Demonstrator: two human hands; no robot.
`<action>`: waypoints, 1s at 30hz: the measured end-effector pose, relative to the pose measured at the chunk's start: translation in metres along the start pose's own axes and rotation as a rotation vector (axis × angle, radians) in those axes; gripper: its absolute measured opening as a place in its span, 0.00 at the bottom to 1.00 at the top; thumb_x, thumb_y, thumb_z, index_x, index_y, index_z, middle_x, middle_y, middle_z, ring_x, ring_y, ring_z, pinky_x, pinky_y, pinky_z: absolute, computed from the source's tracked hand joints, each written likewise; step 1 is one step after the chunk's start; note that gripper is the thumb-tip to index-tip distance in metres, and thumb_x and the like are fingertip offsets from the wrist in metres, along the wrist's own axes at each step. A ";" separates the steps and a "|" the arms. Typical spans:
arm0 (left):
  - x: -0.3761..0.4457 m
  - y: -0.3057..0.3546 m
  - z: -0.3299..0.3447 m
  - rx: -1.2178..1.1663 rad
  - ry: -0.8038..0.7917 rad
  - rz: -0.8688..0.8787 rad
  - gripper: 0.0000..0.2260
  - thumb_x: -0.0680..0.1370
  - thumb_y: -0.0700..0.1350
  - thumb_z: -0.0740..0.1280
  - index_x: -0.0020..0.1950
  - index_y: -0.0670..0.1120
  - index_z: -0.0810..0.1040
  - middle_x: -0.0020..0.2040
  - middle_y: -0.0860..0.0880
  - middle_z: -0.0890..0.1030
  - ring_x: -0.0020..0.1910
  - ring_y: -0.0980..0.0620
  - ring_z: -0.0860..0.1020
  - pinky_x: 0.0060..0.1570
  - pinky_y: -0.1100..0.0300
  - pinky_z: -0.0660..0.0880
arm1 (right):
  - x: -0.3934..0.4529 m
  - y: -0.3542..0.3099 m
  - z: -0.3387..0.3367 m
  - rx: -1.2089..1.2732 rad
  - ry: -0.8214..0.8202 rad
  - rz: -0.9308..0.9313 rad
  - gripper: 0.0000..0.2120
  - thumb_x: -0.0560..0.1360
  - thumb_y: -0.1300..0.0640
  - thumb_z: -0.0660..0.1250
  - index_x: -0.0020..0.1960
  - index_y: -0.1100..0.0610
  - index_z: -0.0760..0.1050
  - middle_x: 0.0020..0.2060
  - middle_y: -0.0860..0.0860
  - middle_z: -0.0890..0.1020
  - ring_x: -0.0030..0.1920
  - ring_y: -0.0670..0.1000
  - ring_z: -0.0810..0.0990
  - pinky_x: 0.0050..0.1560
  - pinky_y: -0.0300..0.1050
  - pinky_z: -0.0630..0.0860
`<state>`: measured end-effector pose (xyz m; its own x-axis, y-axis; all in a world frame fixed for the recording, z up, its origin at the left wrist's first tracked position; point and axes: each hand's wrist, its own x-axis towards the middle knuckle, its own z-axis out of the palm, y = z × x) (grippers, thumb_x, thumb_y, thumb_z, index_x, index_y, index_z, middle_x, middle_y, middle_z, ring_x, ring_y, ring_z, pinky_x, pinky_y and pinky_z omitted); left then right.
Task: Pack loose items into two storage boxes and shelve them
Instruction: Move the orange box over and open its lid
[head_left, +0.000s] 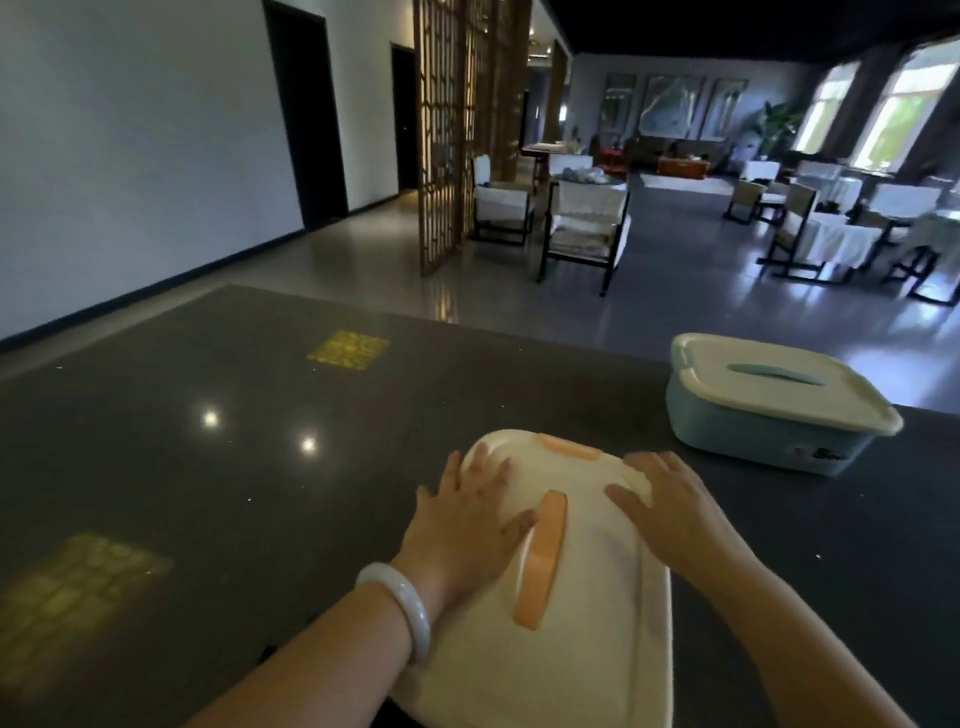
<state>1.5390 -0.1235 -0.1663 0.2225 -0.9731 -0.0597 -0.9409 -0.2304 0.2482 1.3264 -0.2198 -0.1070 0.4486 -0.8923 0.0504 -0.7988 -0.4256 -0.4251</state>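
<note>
A smooth cream lid (582, 597) with rounded corners and an orange handle (540, 561) is seen on the near box, which stands on the dark polished counter (234, 467). It is pressed from above by the left hand (467, 525) and the right hand (670, 514), both with fingers straight and spread flat; nothing is gripped. The handle lies between the hands. A blue box (763, 441) with a white lid (779, 384) is placed further right.

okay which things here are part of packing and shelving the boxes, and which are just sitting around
Part of the job: orange-handled box with left hand and right hand flat on its lid; blue box, lid on, on the dark table.

Just around: chairs, lattice screen, plant.
</note>
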 end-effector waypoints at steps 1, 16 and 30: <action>-0.001 0.000 0.001 -0.009 0.002 0.001 0.39 0.67 0.77 0.30 0.74 0.61 0.32 0.78 0.55 0.36 0.77 0.43 0.39 0.70 0.33 0.50 | 0.018 -0.006 0.003 0.001 -0.038 -0.045 0.24 0.77 0.42 0.62 0.71 0.48 0.65 0.67 0.49 0.69 0.66 0.51 0.68 0.61 0.48 0.69; 0.005 0.006 0.012 -0.056 0.092 -0.035 0.34 0.70 0.76 0.33 0.73 0.63 0.31 0.77 0.58 0.35 0.77 0.44 0.40 0.69 0.38 0.57 | 0.115 -0.021 0.042 -0.267 -0.301 -0.012 0.12 0.70 0.45 0.70 0.49 0.38 0.70 0.41 0.45 0.74 0.41 0.48 0.75 0.43 0.47 0.76; 0.012 0.014 0.006 -0.021 0.057 -0.096 0.38 0.70 0.74 0.33 0.77 0.58 0.37 0.78 0.55 0.35 0.77 0.42 0.43 0.68 0.38 0.61 | 0.091 0.004 0.042 0.095 0.013 -0.023 0.26 0.78 0.44 0.62 0.72 0.51 0.64 0.69 0.51 0.69 0.69 0.52 0.66 0.69 0.53 0.64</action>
<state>1.5267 -0.1380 -0.1689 0.3261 -0.9449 -0.0291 -0.9093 -0.3219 0.2639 1.3810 -0.2960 -0.1417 0.4602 -0.8849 0.0727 -0.7466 -0.4300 -0.5077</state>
